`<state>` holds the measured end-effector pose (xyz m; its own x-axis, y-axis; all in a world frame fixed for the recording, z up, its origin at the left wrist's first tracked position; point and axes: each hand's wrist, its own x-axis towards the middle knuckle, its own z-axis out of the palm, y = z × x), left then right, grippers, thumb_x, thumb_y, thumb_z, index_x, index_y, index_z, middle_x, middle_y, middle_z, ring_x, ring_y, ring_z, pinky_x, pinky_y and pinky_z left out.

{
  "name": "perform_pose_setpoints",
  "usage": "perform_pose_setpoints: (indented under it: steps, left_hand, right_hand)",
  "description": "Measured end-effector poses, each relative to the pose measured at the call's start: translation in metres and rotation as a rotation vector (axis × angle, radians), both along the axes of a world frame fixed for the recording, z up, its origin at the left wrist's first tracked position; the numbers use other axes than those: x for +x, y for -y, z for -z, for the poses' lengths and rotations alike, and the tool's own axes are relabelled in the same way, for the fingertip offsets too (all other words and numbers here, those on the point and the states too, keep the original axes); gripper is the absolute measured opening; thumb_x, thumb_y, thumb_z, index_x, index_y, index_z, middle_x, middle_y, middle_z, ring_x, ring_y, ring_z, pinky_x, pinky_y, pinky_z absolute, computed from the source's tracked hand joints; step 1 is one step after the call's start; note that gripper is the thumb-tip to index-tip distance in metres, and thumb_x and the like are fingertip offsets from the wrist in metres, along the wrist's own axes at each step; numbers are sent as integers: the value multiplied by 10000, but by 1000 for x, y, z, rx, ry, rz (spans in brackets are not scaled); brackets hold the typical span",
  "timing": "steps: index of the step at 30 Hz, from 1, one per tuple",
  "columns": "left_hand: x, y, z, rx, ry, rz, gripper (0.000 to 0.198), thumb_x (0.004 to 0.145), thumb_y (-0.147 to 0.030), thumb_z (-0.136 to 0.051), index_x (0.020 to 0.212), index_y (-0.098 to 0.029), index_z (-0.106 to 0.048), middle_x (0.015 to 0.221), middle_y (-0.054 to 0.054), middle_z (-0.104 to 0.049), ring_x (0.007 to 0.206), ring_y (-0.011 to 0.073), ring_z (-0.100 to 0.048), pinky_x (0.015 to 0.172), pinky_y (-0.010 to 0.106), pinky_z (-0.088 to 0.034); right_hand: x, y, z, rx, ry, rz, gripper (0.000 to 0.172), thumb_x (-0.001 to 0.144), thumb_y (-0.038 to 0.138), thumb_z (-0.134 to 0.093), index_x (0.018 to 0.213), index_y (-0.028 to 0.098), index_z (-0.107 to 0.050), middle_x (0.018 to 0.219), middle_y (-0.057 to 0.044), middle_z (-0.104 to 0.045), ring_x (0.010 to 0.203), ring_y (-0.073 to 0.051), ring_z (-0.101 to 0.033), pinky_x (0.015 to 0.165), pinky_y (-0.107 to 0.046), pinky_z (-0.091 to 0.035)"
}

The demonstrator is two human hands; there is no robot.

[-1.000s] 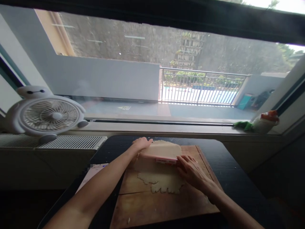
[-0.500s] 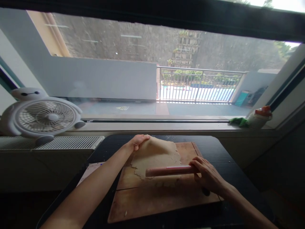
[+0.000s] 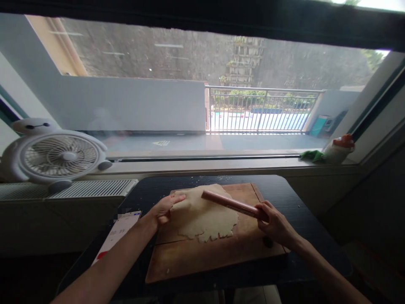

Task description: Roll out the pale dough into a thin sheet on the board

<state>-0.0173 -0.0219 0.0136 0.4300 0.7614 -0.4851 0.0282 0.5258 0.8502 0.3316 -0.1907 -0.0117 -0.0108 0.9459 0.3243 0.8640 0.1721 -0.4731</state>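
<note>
A white fan [image 3: 60,155] is seen on the sill at far left. On the bench [image 3: 303,207], the dough sheet [image 3: 204,213] on the wooden board [image 3: 215,257] is touched by the flat, open left hand [image 3: 163,209]; the rolling pin [image 3: 229,202] is gripped at its near end by the right hand [image 3: 275,223], angled above the dough.

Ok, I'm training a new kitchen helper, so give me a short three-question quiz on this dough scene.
1. True or false: the dough lies flat on the board.
2. Which hand holds the rolling pin?
3. The fan stands: A) on the board, B) left of the table, by the window, C) on the floor.

Key: 1 true. 2 The right hand; the left hand touches the dough's edge. 3 B.
</note>
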Motion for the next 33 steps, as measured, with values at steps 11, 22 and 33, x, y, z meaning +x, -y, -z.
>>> perform_pose_setpoints:
  steps: [11,22,33]
  left_hand:
    - [29,103,26,-125,165,-144,246,816,-281,-514,1032,-175,-568,917,85,-685,893,235,-650,751,362,-550]
    - [2,69,0,933,-474,-235,409,859,-369,-446,1212,-170,-503,1287,82,-508,1213,212,-440,1040,383,-335]
    - [76,19,15,1565,-1052,154,421,917,-309,-290,1195,-120,-543,1283,116,-512,1272,236,-355,1062,450,-243]
  right_hand:
    - [-17,-12,-7,10,0,1,267,710,145,-461,961,212,-523,897,-1,-505,742,-122,-502,646,-234,-390]
    - [-52,-16,-15,-52,125,-140,165,793,249,-502,945,230,-564,970,-25,-537,916,-159,-500,796,-273,-386]
    - [-73,-84,-9,178,282,166,267,899,271,-353,1036,191,-568,1133,-81,-536,1028,-203,-469,923,-368,-325]
